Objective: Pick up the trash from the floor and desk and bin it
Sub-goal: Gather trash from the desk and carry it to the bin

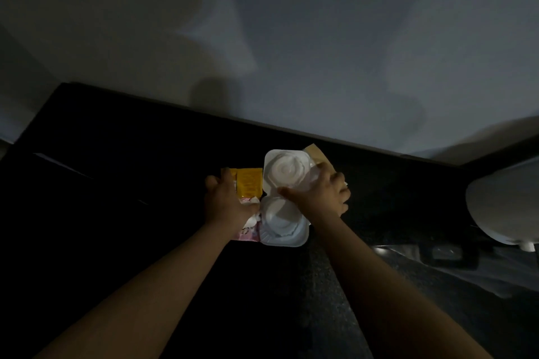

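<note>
Both hands grip trash over the dark surface (116,154) — my left hand (226,204) clutches a yellow foil wrapper (249,185), my right hand (320,195), at three o'clock, holds an open white foam clamshell box (284,181).

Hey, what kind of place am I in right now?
Probably a dim room at home or in an office: a dark desk against a plain wall, with a white foam container and yellow wrapper on it.
</note>
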The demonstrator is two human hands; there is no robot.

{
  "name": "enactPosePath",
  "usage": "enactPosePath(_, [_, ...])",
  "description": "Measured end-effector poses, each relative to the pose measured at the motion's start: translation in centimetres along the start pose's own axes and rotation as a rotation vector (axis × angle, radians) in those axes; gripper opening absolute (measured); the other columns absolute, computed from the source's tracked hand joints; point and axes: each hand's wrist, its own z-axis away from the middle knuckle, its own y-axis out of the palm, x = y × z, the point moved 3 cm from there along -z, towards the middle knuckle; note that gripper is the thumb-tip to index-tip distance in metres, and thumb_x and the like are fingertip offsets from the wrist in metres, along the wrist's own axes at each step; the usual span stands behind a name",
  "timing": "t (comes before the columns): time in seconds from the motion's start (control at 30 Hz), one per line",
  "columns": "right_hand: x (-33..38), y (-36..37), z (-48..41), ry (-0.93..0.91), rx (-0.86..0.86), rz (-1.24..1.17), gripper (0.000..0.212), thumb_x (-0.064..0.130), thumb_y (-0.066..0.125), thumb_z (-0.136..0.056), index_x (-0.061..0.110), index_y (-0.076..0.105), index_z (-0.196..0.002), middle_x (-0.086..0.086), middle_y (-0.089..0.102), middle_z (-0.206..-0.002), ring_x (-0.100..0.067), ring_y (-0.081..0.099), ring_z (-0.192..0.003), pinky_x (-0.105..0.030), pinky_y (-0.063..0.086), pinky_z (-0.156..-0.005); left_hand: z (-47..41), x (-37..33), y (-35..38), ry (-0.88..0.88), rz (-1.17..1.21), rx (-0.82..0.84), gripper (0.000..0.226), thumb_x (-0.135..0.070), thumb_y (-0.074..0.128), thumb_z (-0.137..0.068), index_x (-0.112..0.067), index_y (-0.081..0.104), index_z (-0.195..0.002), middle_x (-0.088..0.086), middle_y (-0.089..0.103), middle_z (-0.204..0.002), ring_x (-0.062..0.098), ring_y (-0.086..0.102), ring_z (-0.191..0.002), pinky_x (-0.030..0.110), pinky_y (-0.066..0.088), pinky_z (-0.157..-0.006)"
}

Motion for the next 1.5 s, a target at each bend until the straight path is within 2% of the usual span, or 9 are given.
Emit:
enactPosePath(0.37, [1.3, 0.7, 0.1, -0.098, 0.094, -0.202, 0.091, 0.052, 0.079, -0.062, 0.030, 0.031, -0.136, -0.009, 0.031, -0.135, -0.035, 0.041, -0.119, -0.043, 0.040, -0.094, -0.1, 0.5, -0.2, 0.014, 0.025, 0.009, 0.087, -0.034, 0.084, -0.063, -0.017, 0.039, -0.135, 0.017, 0.042, -0.122, 0.035, 0.053, -0.107, 0.033, 0.044, -0.087])
enactPosePath(0.43, [1.2, 0.5, 0.2, -0.111, 0.103, -0.290, 0.089, 0.046, 0.083, -0.061, 0.030, 0.035, -0.133, -0.007, 0.032, -0.133, -0.022, 0.052, -0.101, -0.037, 0.048, -0.083, -0.3, 0.7, -0.3, -0.012, 0.074, 0.020, 0.089, -0.032, 0.085, -0.062, -0.017, 0.038, -0.137, 0.018, 0.044, -0.126, 0.034, 0.052, -0.112, 0.034, 0.044, -0.089])
enactPosePath(0.53, [1.6, -0.1, 0.6, -0.167, 0.092, -0.389, 0.088, 0.043, 0.084, -0.058, 0.033, 0.037, -0.132, -0.003, 0.038, -0.130, -0.001, 0.042, -0.075, -0.023, 0.040, -0.066, -0.2, 0.9, -0.6, -0.076, 0.153, 0.045, 0.109, -0.030, 0.087, -0.061, -0.019, 0.021, -0.148, 0.015, 0.044, -0.138, 0.032, 0.048, -0.124, 0.036, 0.044, -0.098])
enactPosePath(0.6, [1.8, -0.7, 0.9, -0.192, 0.097, -0.440, 0.087, 0.041, 0.084, -0.059, 0.035, 0.037, -0.132, 0.000, 0.043, -0.130, -0.001, 0.047, -0.084, -0.024, 0.040, -0.072, 0.1, 0.7, -0.8, -0.076, 0.219, 0.050, 0.118, -0.029, 0.087, -0.062, -0.022, 0.011, -0.151, 0.011, 0.045, -0.141, 0.030, 0.047, -0.126, 0.033, 0.041, -0.098])
enactPosePath(0.73, [1.4, -2.7, 1.4, -0.218, 0.062, -0.511, 0.081, 0.035, 0.083, -0.062, 0.036, 0.041, -0.131, 0.003, 0.052, -0.128, -0.015, 0.054, -0.114, -0.033, 0.047, -0.087, 1.2, -0.2, -1.7, -0.045, 0.323, 0.013, 0.111, -0.023, 0.087, -0.063, -0.024, 0.018, -0.150, 0.008, 0.052, -0.136, 0.025, 0.052, -0.121, 0.026, 0.038, -0.090])
enactPosePath(0.93, [-0.9, -7.8, 3.7, -0.292, -0.051, -0.504, 0.077, 0.037, 0.079, -0.068, 0.034, 0.040, -0.134, 0.000, 0.053, -0.128, -0.016, 0.056, -0.113, -0.047, 0.052, -0.093, 4.1, -2.1, -2.9, 0.026, 0.367, -0.022, 0.100, -0.017, 0.084, -0.066, -0.028, 0.025, -0.147, 0.006, 0.053, -0.134, 0.023, 0.055, -0.117, 0.027, 0.042, -0.089])
enactPosePath(1.23, [-5.5, -14.6, 9.6, -0.303, -0.204, -0.615, 0.074, 0.020, 0.079, -0.073, 0.027, 0.043, -0.137, -0.003, 0.052, -0.129, -0.014, 0.056, -0.111, -0.044, 0.050, -0.096, 11.3, -7.8, -3.9, 0.140, 0.462, -0.080, 0.092, -0.018, 0.083, -0.068, -0.031, 0.032, -0.143, 0.000, 0.056, -0.129, 0.015, 0.055, -0.112, 0.025, 0.043, -0.086])
enactPosePath(1.37, [-6.8, -17.4, 12.3, -0.320, -0.278, -0.587, 0.074, 0.019, 0.079, -0.074, 0.029, 0.042, -0.138, 0.000, 0.047, -0.131, -0.006, 0.049, -0.105, -0.031, 0.045, -0.094, 14.4, -9.8, -4.4, 0.140, 0.527, -0.108, 0.089, -0.015, 0.083, -0.069, -0.030, 0.034, -0.142, 0.002, 0.056, -0.130, 0.016, 0.055, -0.109, 0.026, 0.043, -0.084])
enactPosePath(1.5, [-6.9, -20.9, 14.2, -0.335, -0.372, -0.547, 0.071, 0.018, 0.078, -0.075, 0.026, 0.043, -0.137, -0.002, 0.046, -0.131, -0.017, 0.051, -0.116, -0.034, 0.045, -0.096, 16.2, -12.0, -5.8, 0.212, 0.518, -0.103, 0.088, -0.016, 0.082, -0.069, -0.029, 0.035, -0.142, 0.002, 0.055, -0.131, 0.017, 0.055, -0.111, 0.026, 0.041, -0.083])
